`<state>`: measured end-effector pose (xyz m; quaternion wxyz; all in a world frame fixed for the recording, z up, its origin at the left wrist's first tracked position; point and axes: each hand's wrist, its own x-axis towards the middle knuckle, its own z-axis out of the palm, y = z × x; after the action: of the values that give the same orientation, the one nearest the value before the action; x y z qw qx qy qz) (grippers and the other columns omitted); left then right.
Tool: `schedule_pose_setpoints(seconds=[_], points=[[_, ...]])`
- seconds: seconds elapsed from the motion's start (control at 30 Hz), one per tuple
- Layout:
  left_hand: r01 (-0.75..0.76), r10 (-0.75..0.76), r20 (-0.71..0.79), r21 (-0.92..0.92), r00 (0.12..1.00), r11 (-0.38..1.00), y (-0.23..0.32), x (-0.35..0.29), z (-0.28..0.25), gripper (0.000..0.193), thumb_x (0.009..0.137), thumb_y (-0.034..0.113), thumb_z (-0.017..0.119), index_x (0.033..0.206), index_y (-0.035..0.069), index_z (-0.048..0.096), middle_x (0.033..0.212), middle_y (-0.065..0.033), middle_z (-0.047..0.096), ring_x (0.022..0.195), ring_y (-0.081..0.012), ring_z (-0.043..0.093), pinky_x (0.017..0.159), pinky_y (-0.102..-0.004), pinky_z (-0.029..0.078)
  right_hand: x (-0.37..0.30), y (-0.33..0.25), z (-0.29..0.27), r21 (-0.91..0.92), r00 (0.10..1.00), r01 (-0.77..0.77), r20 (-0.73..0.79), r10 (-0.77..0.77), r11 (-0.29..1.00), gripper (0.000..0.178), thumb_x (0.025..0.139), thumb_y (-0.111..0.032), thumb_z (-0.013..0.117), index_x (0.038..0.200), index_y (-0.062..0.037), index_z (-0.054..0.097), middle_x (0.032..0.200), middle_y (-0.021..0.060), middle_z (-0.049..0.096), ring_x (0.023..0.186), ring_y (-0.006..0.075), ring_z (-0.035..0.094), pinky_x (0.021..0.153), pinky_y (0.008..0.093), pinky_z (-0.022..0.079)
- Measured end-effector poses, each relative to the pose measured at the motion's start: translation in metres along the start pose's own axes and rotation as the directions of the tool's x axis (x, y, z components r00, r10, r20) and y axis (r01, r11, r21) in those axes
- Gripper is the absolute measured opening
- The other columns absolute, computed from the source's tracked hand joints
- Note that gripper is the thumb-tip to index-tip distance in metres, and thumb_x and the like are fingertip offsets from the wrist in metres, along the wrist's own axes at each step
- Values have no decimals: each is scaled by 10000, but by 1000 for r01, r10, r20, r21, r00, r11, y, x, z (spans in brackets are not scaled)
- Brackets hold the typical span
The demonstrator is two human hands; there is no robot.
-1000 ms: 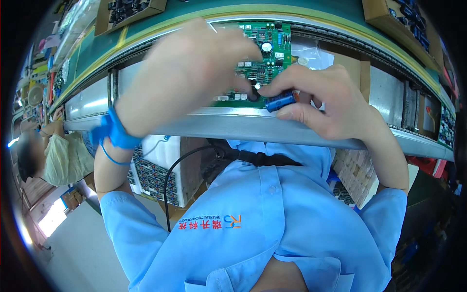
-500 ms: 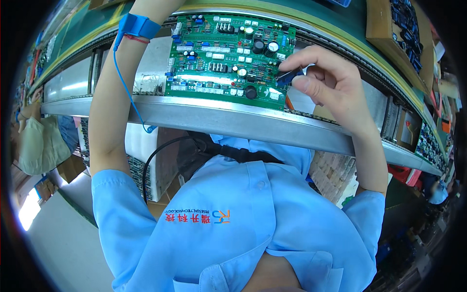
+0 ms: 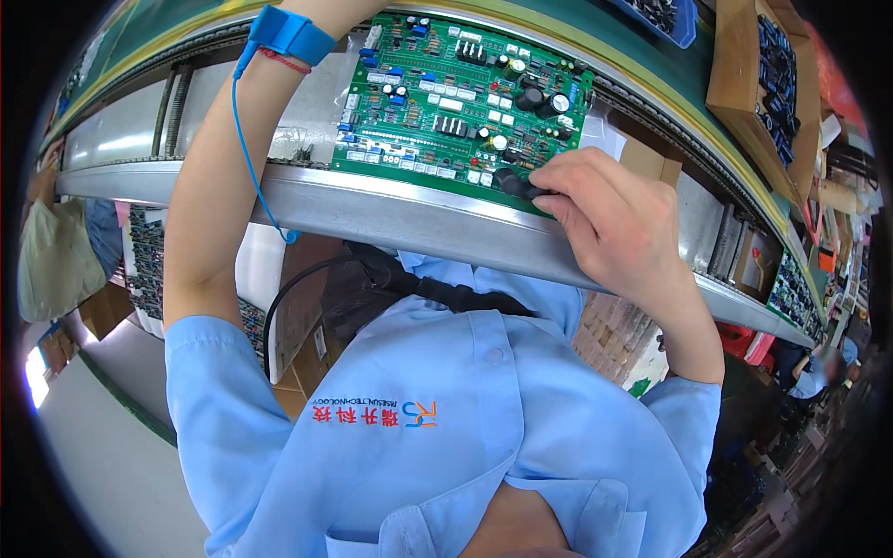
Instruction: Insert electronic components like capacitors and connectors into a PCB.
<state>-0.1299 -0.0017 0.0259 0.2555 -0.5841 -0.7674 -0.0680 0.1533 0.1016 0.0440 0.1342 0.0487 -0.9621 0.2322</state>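
A green circuit board point(image 3: 419, 121) lies across the metal rails, crowded with white connectors, round capacitors and small blue parts. At its near right corner, my right hand point(image 3: 609, 219) pinches a small dark capacitor point(image 3: 536, 192) between thumb and fingers, right against the board. Beside the fingertips stands another black round capacitor point(image 3: 508, 180). My left forearm point(image 3: 219, 177) reaches up past the board's left side, wearing a blue wrist strap point(image 3: 291, 35) with a coiled cord. The left hand itself is beyond the top edge.
Along the near side runs a metal rail point(image 3: 391, 200). Far right, a cardboard box point(image 3: 735, 88) holds many dark blue capacitors; a blue bin point(image 3: 684, 23) of small parts sits nearby. More boards point(image 3: 795, 293) lie farther right. Another person point(image 3: 60, 251) is at the left.
My right hand has moved down and inward with the capacitor, from above the board's right edge to its near right corner. The view has shifted slightly.
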Motion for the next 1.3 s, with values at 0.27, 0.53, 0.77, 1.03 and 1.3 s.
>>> schedule_pose_setpoints(seconds=[0.27,0.53,0.77,1.03,1.3], points=[[6,-6,50,0,999,1000,6,6,3,80,837,120,642,852,72,579,808,-91,587,843,-260,595,856,-398,376,-1,7,8,-77,995,79,-58,-84,994,169,730,-55,690,892,-79,651,859,26,646,643,175,637,504,294,486],[-5,5,-17,25,1000,1000,5,2,13,104,848,138,632,825,72,555,780,-102,578,810,-270,599,856,-393,395,1,1,10,-172,994,97,-35,-105,980,164,743,-81,646,905,-82,624,829,17,609,617,155,619,505,286,478],[44,-42,21,-114,999,993,9,5,9,124,870,168,624,855,67,553,798,-105,548,814,-277,570,816,-398,387,8,-12,-8,-149,992,36,129,-16,988,166,789,-27,646,943,-58,592,862,54,666,643,201,650,517,300,497],[-83,84,1,-150,996,985,-16,1,18,167,874,131,640,1036,93,643,932,-88,639,849,-291,595,837,-374,429,9,1,-52,-192,936,-21,342,87,981,371,770,-192,707,1085,-87,543,813,46,614,715,227,659,547,351,504],[-40,44,68,-57,997,998,-4,7,27,152,912,29,510,1019,64,613,946,-105,634,898,-302,606,922,-395,412,92,124,-60,-521,978,-173,-190,85,836,176,784,-76,651,945,-6,641,843,182,654,854,344,643,732,434,514]])
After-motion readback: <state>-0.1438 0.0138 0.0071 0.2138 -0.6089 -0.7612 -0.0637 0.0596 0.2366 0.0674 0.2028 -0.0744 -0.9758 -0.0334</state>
